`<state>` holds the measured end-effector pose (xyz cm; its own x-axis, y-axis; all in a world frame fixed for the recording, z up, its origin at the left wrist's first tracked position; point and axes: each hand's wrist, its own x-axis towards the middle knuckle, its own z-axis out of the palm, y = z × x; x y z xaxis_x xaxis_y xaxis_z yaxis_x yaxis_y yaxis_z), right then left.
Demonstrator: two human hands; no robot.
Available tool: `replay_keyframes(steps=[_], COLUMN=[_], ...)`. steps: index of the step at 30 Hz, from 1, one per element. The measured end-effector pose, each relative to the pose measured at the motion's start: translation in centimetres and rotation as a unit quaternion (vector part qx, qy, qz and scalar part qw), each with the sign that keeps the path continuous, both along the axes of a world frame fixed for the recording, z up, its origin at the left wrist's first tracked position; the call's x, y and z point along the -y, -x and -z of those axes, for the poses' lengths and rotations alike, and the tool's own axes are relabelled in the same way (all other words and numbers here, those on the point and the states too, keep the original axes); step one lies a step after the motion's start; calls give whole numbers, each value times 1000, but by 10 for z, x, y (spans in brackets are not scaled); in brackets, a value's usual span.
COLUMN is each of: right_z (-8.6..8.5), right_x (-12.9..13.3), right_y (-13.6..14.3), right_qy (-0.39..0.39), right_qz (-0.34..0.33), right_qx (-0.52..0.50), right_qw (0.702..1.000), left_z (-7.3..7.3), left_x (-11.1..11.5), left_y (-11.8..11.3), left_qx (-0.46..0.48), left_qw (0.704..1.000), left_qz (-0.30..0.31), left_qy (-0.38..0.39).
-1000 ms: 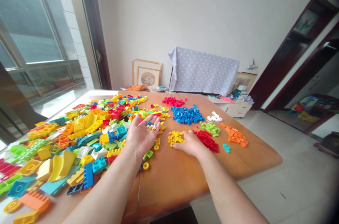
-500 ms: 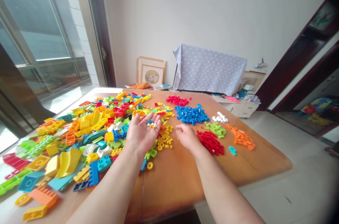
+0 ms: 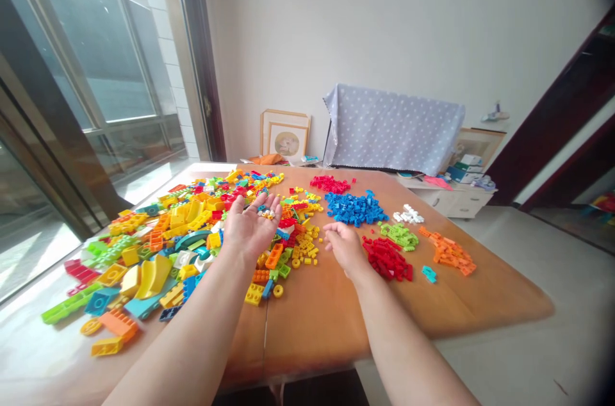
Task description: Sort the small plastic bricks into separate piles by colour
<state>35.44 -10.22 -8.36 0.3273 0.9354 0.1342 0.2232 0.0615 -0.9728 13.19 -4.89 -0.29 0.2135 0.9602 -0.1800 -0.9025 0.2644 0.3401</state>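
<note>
1. The left hand (image 3: pixel 252 230) is palm up with fingers spread; small pieces (image 3: pixel 266 214), some white and yellow, lie on its fingers; it is over the mixed heap (image 3: pixel 195 214) of blocks.
2. The right hand (image 3: pixel 342 244) has its fingers curled in; whether they pinch anything I cannot tell; it is between the small yellow blocks (image 3: pixel 306 243) and the red heap (image 3: pixel 388 259).
3. Farther along the counter (image 3: pixel 317 323) lies a blue heap (image 3: pixel 355 209); rightward are white pieces (image 3: pixel 408 214), lime blocks (image 3: pixel 400 236) and orange blocks (image 3: pixel 451 252).
</note>
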Motion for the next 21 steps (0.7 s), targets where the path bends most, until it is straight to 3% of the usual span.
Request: replay_keyframes(steps=[3, 7, 11, 16, 21], right_z=[-19, -34, -35, -32, -25], right_x=[23, 63, 83, 80, 81], right_y=[28, 82, 129, 160, 173], right_qy=[-4, -23, -44, 9, 19], right_qz=[-132, -293, -311, -362, -372], right_qx=[33, 163, 311, 389, 354], right_qw=[991, 942, 897, 847, 858], left_z=[-5, -15, -25, -28, -25], left_x=[-7, -17, -27, -35, -42], left_y=[0, 0, 5, 16, 26], left_qx=[5, 15, 29, 39, 35], left_qw=[1000, 998, 996, 994, 995], left_qz=[-3, 1, 2, -4, -11], left_qy=[-22, -58, -84, -99, -97])
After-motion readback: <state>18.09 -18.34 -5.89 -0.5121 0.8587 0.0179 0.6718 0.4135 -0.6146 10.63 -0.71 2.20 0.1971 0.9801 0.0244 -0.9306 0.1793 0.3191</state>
